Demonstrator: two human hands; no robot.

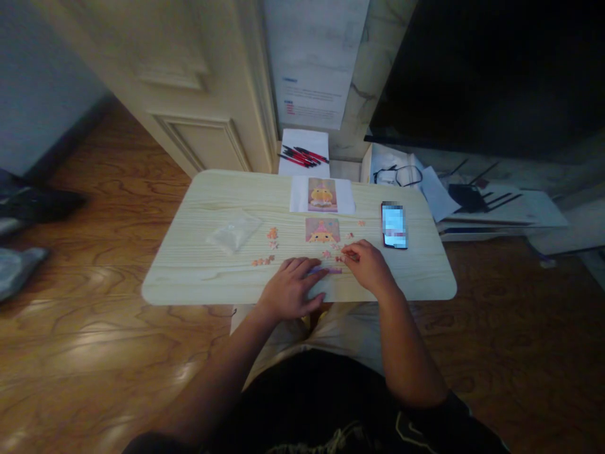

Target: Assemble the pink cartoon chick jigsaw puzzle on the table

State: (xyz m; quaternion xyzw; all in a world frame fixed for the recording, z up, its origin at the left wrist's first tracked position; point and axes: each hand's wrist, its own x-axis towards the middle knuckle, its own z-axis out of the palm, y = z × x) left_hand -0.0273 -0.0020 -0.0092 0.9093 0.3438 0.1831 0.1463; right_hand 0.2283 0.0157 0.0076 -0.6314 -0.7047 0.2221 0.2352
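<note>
Dark clothing [326, 403] is seen closest to the camera, with both bare forearms stretched forward from it. A wooden floor [94, 334] is spread around everything. A large dark screen [496, 69] is set at the upper right and a cream panelled door [189, 75] at the upper left. A pale wooden table [189, 277] with rounded corners is placed in the middle. Loose papers [501, 211] are piled on the floor to its right.

The left hand [290, 290] is laid palm down near the table's front edge, its fingers loosely spread and nothing gripped; its fingertips are rested on a thin purple strip [332, 270]. The right hand [371, 268] is held just beside it, fingers curled, with thumb and forefinger closed on a small piece [348, 255].

A phone [394, 225] is laid flat beyond the right hand. A white sheet with a printed picture [322, 194] is placed at the far edge, and a partly built puzzle [322, 229] is set just in front of it, near both hands. A clear plastic bag [234, 232] is left well to the left. Red and black pens [302, 156] are gathered on a pad behind the table. Scattered loose pieces [263, 260] are strewn between the bag and the hands.
</note>
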